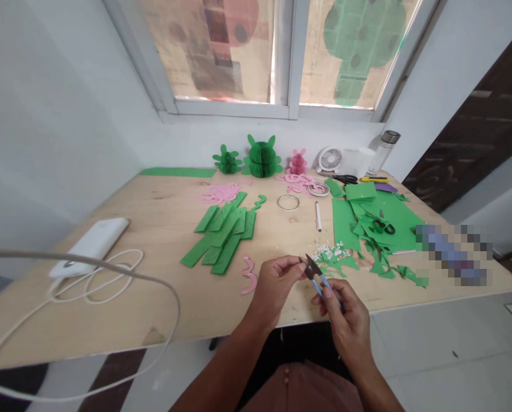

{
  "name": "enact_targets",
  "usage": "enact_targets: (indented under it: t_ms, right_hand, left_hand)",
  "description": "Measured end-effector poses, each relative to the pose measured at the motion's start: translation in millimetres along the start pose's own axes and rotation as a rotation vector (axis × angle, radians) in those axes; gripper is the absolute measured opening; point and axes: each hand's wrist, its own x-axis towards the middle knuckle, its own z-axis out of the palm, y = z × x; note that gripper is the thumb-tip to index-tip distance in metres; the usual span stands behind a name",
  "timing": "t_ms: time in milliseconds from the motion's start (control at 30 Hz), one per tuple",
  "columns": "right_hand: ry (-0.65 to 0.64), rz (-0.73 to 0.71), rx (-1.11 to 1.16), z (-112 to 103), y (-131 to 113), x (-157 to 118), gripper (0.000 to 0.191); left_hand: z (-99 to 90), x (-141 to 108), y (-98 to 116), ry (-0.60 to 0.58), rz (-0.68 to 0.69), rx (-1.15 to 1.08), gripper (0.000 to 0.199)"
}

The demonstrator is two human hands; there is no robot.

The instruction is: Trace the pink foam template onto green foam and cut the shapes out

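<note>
My right hand [348,312] is closed around a pair of thread snips [318,280] with blue handles and dark blades, which are spread apart at the tips. My left hand [277,280] pinches beside those tips, its thumb and forefinger pressed together near one blade. Whatever sits in that pinch is too small to name. Just beyond the snips lie green paper scraps with white bits [335,257]. Two curved pink paper cutouts [249,280] rest left of my left hand. Further left is a pile of folded green paper strips [224,234].
Green sheets and scraps [393,212] with black-handled scissors [384,226] cover the right side. A white pen [318,216], a tape ring [288,202] and pink cutouts [221,193] lie mid-table. Paper figures [262,159] and a small fan [330,159] stand behind. A white cable [122,266] loops at left.
</note>
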Motion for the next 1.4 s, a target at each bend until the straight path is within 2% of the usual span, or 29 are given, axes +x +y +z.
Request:
enact_targets:
  t_ms: [233,333,467,567,667,800,900,1000,1100,1267,1400]
  right_hand:
    - [0.012,0.011,-0.008,3,-3,-3,0.023]
    - [0.008,0.033,0.008,4,-3,-4,0.024]
    - [0.009,0.073,0.028,5,-4,-5,0.027]
    - [0.015,0.098,0.039,5,-5,-5,0.028]
    - [0.019,0.106,0.056,6,-6,-5,0.027]
    - [0.011,0.108,0.075,6,-6,-4,0.028]
    - [0.007,0.119,0.083,5,-7,-4,0.029]
    - [0.006,0.14,0.118,5,-9,-3,0.029]
    - [0.001,0.168,0.176,6,-11,-3,0.031]
    - [0.031,0.201,0.219,6,-11,-4,0.033]
    - [0.045,0.215,0.24,5,-9,-4,0.032]
  left_hand:
    - [7.0,-1,5,0.071,0.054,0.045,0.02]
    - [8.5,1,3,0.089,0.065,0.027,0.017]
    - [4.7,6,1,0.168,0.087,-0.008,0.012]
    - [-0.9,8,4,0.206,0.113,0.009,0.016]
    - [-4.9,7,7,0.101,0.088,0.049,0.021]
    - [-7.0,6,9,-0.112,0.014,0.057,0.015]
    - [-7.1,7,8,-0.178,0.0,0.031,0.016]
    - [-6.7,8,6,-0.196,0.01,0.014,0.018]
    - [-8.5,12,7,-0.14,0.048,0.03,0.018]
    - [-18.2,25,11,0.086,0.159,0.1,0.021]
    - [-22.5,26,10,0.138,0.135,0.152,0.031]
